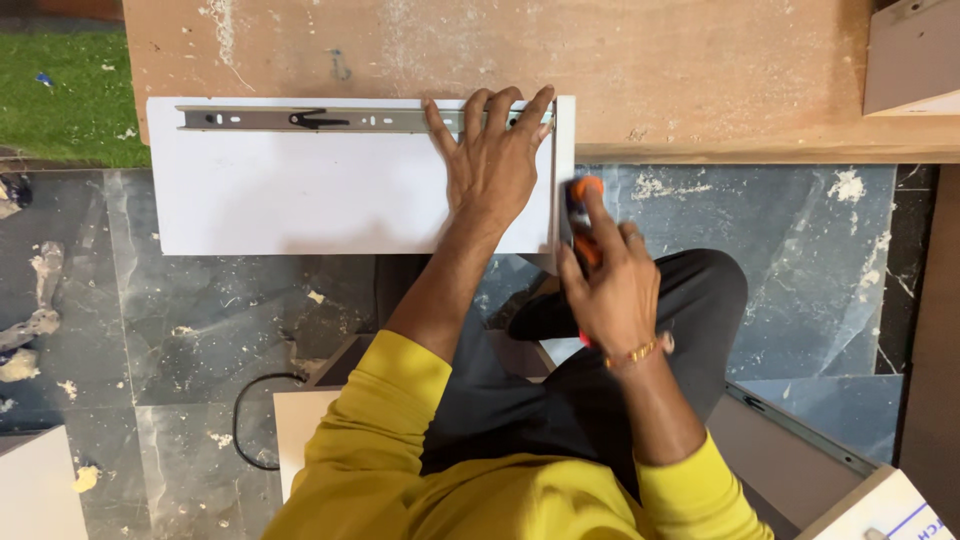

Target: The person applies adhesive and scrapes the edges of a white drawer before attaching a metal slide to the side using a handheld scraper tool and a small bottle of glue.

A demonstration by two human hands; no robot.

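Two hands at work, one white panel under them. Left to right:

Far left: green mat (60,95) at top corner, dark marble floor (200,330) w/ plaster spots and debris. Black cable (245,415) loops on floor near bottom centre-left.

White panel (300,195) lies flat, upper edge resting on dusty wooden counter (650,60), lower part overhanging the floor. Grey metal drawer slide (330,119) runs along panel's top edge, lengthwise, flush w/ surface; small holes and a black clip visible on it.

Left hand (492,160): palm down on panel's right portion, fingers spread, fingertips over right end of slide. Grip apart, pressing flat, clamped on nothing. Yellow sleeve (390,440) pushed up forearm.

Right hand (610,290): just beside panel's right end, grip together around an orange-handled tool (583,215), prob. a screwdriver; handle top shows above the fingers, shaft runs alongside panel's right edge. Tip hidden; cannot tell whether it touches panel. Ring on one finger, gold-coloured bracelet (632,352) at wrist.

Below hands: person's knee in dark trousers (690,290), raised betw. the arms.

Right side: more marble floor w/ white dust patches. Grey board w/ second metal rail (800,430) lies slanted at lower right. White box corner (890,510) at bottom right edge. Grey-white piece (915,60) sits on counter at top right corner.
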